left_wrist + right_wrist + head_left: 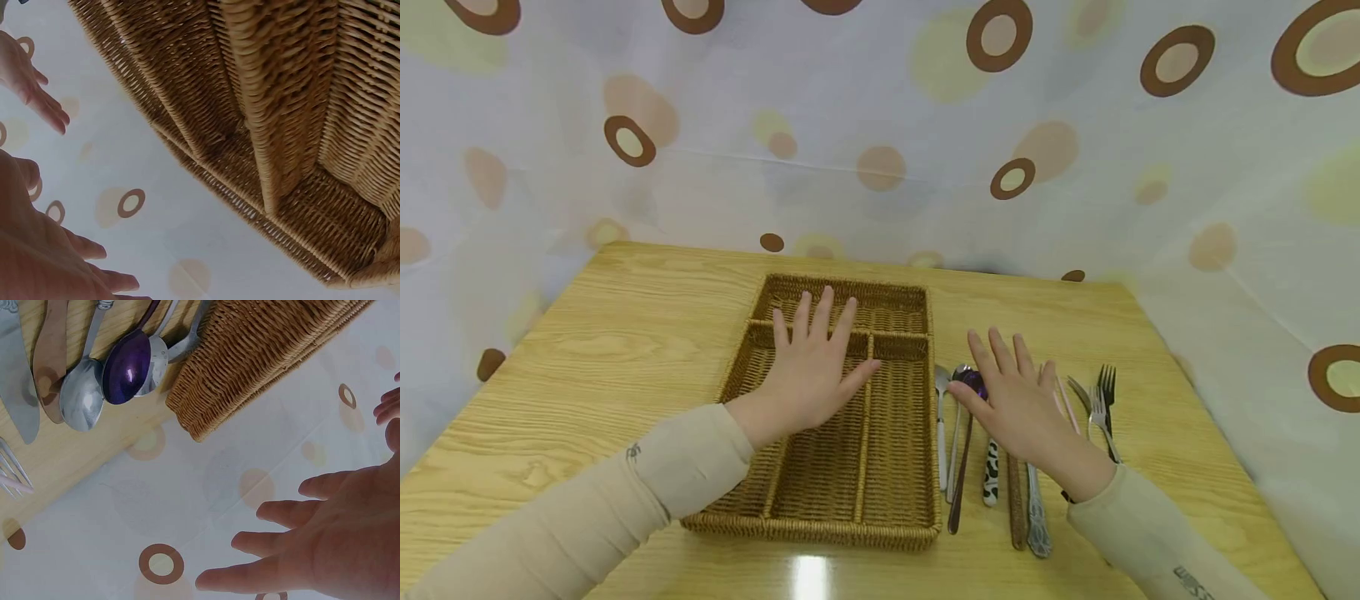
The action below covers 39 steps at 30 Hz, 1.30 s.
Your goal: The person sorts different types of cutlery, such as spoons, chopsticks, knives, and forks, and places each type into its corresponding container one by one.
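Observation:
With fingers spread, my left hand (808, 379) is held over a wicker cutlery tray (823, 532) and grips nothing. The tray has one compartment across its far end and 3 long ones in front; no cutlery shows in them. My right hand (1022, 408), also spread and holding nothing, hovers above cutlery laid right of the tray and hides part of it. Among the pieces are a purple spoon (127, 365), a silver spoon (82, 394), a knife with an ornate handle (1037, 521), a spotted handle (991, 475), a silver fork (1099, 410) and a black fork (1107, 385).
All of it rests on a wooden table (625, 333). A white curtain (850, 100) with brown rings and pale dots hangs behind the table and along its sides. The tray's raised rim and dividers stand between the compartments.

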{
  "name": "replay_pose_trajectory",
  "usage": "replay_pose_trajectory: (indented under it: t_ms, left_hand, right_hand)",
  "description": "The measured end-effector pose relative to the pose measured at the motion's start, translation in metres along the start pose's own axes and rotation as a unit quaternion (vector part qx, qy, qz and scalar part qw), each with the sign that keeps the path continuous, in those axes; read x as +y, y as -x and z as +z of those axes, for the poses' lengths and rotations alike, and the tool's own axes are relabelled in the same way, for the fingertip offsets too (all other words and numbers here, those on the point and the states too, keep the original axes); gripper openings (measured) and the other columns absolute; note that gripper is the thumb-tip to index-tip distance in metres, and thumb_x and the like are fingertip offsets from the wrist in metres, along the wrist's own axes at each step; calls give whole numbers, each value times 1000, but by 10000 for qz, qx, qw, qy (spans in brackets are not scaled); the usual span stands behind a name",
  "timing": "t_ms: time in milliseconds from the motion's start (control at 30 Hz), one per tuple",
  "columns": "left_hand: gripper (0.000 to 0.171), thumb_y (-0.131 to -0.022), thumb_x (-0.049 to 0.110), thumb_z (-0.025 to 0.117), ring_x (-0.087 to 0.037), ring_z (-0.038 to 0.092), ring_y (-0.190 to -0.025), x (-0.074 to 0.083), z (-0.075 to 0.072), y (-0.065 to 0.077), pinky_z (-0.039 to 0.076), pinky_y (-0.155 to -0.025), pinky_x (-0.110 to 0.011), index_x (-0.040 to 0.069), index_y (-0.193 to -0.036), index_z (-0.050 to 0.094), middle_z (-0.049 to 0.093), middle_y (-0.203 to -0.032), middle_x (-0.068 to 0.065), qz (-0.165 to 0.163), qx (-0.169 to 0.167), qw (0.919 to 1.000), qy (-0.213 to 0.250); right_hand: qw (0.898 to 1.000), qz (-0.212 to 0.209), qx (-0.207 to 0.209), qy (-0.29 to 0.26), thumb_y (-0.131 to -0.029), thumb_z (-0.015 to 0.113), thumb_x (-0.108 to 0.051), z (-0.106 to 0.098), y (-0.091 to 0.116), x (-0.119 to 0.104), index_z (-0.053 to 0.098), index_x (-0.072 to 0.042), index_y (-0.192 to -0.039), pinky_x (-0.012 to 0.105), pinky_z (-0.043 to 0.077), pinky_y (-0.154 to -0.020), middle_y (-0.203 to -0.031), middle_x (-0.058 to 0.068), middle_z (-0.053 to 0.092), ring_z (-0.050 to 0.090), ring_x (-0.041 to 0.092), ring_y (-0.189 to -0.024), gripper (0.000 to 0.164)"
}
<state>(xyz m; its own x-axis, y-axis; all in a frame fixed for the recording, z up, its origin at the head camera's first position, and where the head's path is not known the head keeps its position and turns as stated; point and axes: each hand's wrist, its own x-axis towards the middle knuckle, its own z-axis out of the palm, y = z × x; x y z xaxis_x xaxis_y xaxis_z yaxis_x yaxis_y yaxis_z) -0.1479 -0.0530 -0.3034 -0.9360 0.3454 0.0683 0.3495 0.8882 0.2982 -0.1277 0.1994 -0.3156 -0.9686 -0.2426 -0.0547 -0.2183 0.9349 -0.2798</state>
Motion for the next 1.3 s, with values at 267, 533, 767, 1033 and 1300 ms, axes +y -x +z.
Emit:
replay_pose_trajectory:
  t_ms: [267, 533, 767, 1033, 1300]
  left_hand:
    - [76, -95, 56, 35, -43, -4, -142, -3, 1, -2, -1, -108, -68, 11, -151, 10, -1, -156, -20, 8, -115, 9999, 43]
    - [75, -95, 56, 34, -42, -6, -143, -9, 4, -4, -5, -108, -67, 11, -151, 12, 1, -156, -20, -20, -311, 9995, 52]
    - [75, -95, 56, 34, -43, -4, -143, -19, 5, -1, -5, -107, -68, 9, -150, 15, 5, -156, -20, -169, -483, 9987, -7]
    - [75, -95, 56, 37, -43, -4, -143, -23, 3, 0, -3, -107, -69, 9, -150, 16, 5, -156, -20, -234, -641, 9977, 11]
    - [75, -95, 55, 39, -45, 0, -142, -26, 3, -1, 0, -106, -70, 8, -150, 18, 7, -156, -21, -140, -647, 9978, -11]
  right_hand:
    - [10000, 31, -19, 4, -95, 35, -57, -1, -1, 2, 11, -12, -151, 77, -4, -98, -155, 23, 5, -4, 49, -140, 75]
    - [9998, 152, -30, -146, -95, 34, -57, -6, -4, 14, 13, -8, -150, 76, -2, -99, -154, 26, 9, -1, 51, -139, 77]
    - [9995, 176, -37, 274, -97, 38, -50, -4, -13, 37, 24, -1, -146, 71, 17, -102, -147, 30, 26, 20, 53, -134, 71]
    - [9929, 832, -756, 380, -94, 53, -20, -19, -9, 91, 62, 2, -89, 31, 40, -52, -72, 9, 61, 48, 15, -57, 24]
    - [9682, 1675, -1805, 431, -93, 54, -33, -11, 0, 115, 47, -16, -58, 27, 31, -50, -50, -7, 33, 31, 9, -48, 39]
